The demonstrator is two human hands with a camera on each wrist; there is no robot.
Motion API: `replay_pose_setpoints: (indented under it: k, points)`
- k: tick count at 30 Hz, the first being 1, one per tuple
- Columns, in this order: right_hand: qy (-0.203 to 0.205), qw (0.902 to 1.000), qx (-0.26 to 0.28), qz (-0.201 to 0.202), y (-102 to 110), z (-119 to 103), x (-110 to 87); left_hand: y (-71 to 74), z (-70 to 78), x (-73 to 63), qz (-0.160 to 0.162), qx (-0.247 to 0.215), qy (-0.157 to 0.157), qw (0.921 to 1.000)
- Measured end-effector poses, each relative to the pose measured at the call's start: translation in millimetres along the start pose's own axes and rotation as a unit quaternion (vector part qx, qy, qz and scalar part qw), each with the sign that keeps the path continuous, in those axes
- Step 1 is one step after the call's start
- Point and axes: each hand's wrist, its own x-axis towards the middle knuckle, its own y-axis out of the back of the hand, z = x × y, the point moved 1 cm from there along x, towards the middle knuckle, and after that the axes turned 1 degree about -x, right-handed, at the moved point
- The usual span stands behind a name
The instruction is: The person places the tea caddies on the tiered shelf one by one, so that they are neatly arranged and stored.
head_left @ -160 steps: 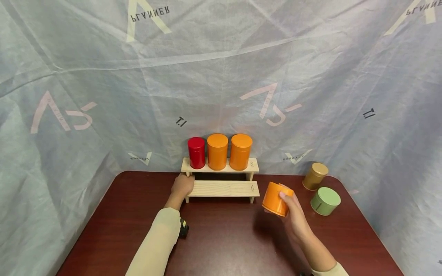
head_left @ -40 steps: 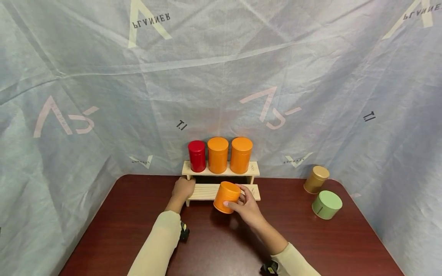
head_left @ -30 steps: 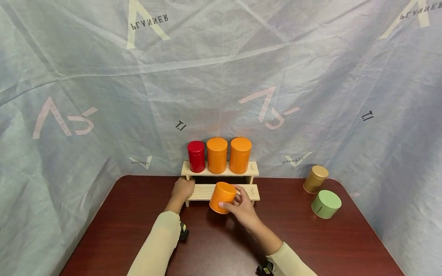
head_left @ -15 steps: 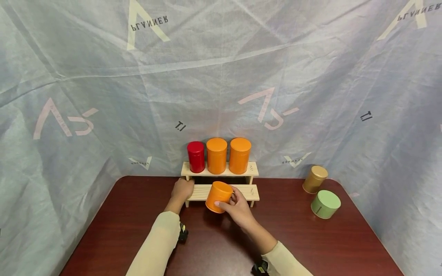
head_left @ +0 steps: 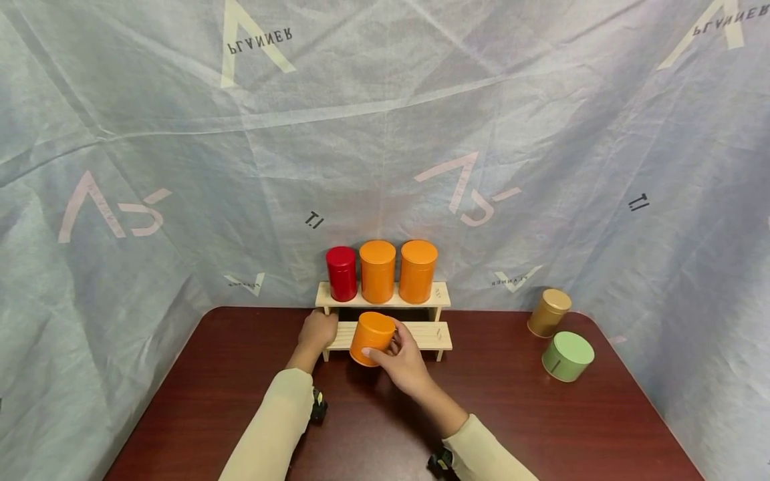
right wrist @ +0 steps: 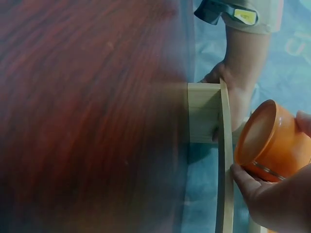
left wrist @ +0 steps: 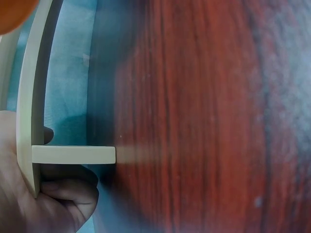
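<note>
My right hand grips a short orange tin, tilted a little, in front of and partly over the lower step of a two-step wooden rack. In the right wrist view the tin's base shows close beside the step's edge. My left hand holds the left end of that lower step; in the left wrist view its fingers curl under the board beside a leg. On the upper step stand a red tin and two taller orange tins.
At the table's back right corner stand a gold tin and a wider green tin. The dark red-brown table ends against a grey cloth backdrop behind the rack.
From the right side, my right hand has carried the short orange tin leftwards to the lower step, lately rising slightly. My left hand stays on the rack; the other tins have not moved.
</note>
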Motion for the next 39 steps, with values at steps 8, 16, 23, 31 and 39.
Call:
replay_pose_setpoints:
  k: [8,16,23,31,39]
  points:
    - [0.034,0.9977,-0.055,0.021,-5.8,0.2,-0.4,-2.3,-2.3,4.7,0.009,-0.004,-0.012,0.9999]
    - [0.060,0.9906,-0.121,-0.016,-14.8,2.0,8.7,0.2,-2.7,7.1,0.006,0.013,-0.003,0.9999]
    - [0.068,0.9845,-0.160,-0.026,-19.4,2.3,13.2,-1.7,-3.8,6.7,0.003,0.004,-0.001,1.0000]
    - [0.077,0.9720,-0.218,-0.042,-22.2,0.1,18.9,-0.8,-4.0,5.5,0.011,-0.008,-0.013,0.9998]
    - [0.062,0.9661,-0.248,-0.035,-26.8,1.0,30.2,-1.7,-6.6,7.8,0.023,-0.001,-0.021,0.9995]
